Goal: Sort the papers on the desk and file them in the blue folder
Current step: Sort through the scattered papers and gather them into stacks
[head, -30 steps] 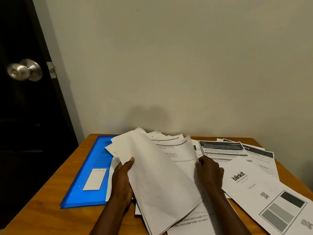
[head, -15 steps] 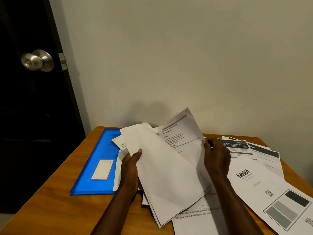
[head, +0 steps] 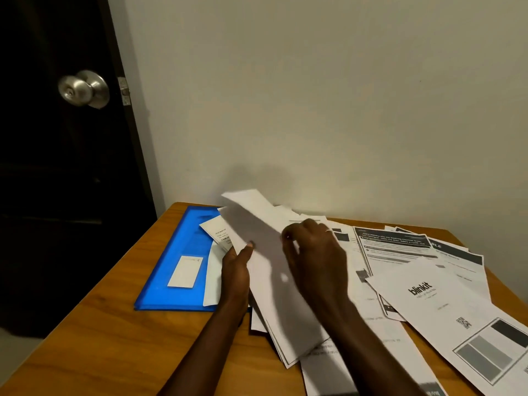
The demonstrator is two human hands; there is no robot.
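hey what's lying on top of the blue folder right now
The blue folder carries a white label on its cover. Loose papers overlap its right edge, under the left hand. That covered edge is hidden, and so is whatever is inside the folder.

We are seeing a glossy blue plastic folder [head: 174,261] left of our left hand [head: 235,271], matt white paper sheets [head: 274,281] under both hands, smooth varnished wooden tabletop [head: 94,338] showing, brushed metal doorknob [head: 83,88] gleaming.
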